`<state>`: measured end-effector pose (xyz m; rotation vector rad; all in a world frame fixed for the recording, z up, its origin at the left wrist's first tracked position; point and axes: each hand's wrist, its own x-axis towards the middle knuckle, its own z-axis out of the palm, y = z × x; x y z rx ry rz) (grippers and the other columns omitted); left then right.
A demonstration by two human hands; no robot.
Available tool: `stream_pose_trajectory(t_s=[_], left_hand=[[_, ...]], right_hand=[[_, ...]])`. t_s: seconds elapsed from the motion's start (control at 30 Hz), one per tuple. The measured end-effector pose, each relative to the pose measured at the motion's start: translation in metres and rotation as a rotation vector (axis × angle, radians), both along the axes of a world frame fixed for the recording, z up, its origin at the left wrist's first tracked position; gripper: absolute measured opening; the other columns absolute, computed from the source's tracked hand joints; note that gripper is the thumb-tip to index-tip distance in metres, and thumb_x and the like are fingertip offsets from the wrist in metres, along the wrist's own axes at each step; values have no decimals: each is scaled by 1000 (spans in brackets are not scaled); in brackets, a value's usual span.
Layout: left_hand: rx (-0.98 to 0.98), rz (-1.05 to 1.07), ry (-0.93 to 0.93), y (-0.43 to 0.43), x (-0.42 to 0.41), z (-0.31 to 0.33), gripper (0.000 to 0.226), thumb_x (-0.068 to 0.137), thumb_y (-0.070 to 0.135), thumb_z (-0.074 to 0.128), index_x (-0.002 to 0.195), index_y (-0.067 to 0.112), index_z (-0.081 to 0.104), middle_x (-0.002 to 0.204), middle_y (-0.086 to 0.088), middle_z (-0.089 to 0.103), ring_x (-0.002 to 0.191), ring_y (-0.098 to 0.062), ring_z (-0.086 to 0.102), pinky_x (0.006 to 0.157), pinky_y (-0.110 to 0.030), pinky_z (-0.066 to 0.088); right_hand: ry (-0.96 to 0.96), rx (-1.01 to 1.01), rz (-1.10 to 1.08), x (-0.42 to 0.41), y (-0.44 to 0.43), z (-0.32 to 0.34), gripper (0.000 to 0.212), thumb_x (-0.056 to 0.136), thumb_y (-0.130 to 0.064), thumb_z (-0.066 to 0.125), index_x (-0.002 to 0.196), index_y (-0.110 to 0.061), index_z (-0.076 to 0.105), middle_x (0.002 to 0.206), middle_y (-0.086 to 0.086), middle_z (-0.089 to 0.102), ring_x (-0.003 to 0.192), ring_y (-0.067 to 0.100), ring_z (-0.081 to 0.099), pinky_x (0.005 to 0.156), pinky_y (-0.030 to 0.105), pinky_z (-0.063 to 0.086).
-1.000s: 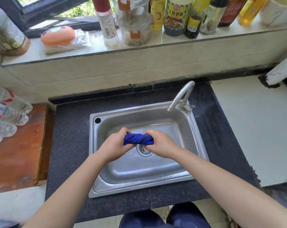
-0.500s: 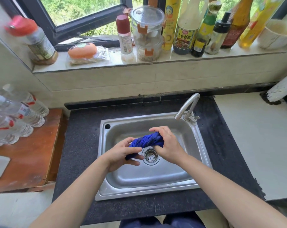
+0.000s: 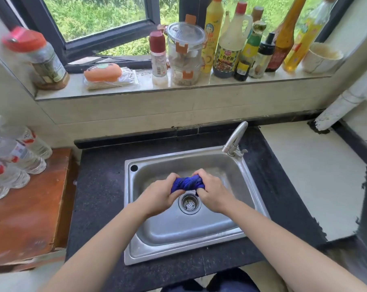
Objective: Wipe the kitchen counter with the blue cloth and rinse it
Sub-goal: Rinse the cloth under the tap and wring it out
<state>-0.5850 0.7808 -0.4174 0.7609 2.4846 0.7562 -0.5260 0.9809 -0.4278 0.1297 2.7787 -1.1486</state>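
Clear plastic water bottles (image 3: 14, 159) lie on the reddish wooden side table (image 3: 27, 218) at far left, beside the dark speckled stone counter (image 3: 98, 197). Over the rectangular stainless steel sink (image 3: 178, 252), the left hand (image 3: 160, 196) grips one end of the twisted blue cloth (image 3: 188, 183) (bunched into a tight rope), and the right hand (image 3: 214, 193) grips the other end. The cloth sits just above the round metal drain strainer (image 3: 189, 203). The curved metal tap (image 3: 235, 137) stands at the sink's back right corner.

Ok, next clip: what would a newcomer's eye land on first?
The bright blue cloth, gripped and twisted between left hand and right hand above the drain of the steel sink, centre frame. Then the crowded row of sauce bottles on the windowsill behind the sink.
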Motion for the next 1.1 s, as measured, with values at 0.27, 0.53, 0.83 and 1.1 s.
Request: stream_pose_trajectory(t_s=[0.27, 0.53, 0.83, 1.1], left_hand=[[-42, -27, 439, -10, 11, -44, 35, 100, 49, 42, 105, 14, 46, 77, -3, 67, 56, -33, 58, 46, -32, 34], [108, 203, 589, 21, 17, -45, 41, 104, 51, 23, 90, 15, 40, 54, -1, 54, 33, -26, 46, 39, -22, 18], [-214, 185, 332, 46, 12, -45, 37, 101, 51, 37, 97, 14, 41, 76, -2, 63, 58, -30, 61, 49, -31, 35], [292, 594, -359, 65, 12, -17, 30, 83, 35, 78, 99, 20, 59, 88, -3, 67, 68, -8, 57, 66, -22, 47]], right_hand=[[-562, -653, -287, 1, -25, 10, 12, 59, -25, 45, 65, -16, 43, 58, 4, 34, 47, 16, 22, 47, 21, 14], [-837, -1296, -369, 2, -22, 8, 10, 69, -28, 36, 66, -22, 43, 60, -4, 19, 39, 8, 11, 42, 16, 8], [-755, -997, -215, -12, 26, -5, 6, 69, -25, 41, 68, -19, 39, 59, 1, 29, 47, 14, 15, 46, 22, 11], [-461, -654, -230, -21, 68, -20, 46, 83, 3, 57, 121, -23, 57, 93, 1, 63, 74, 12, 59, 67, 23, 53]])
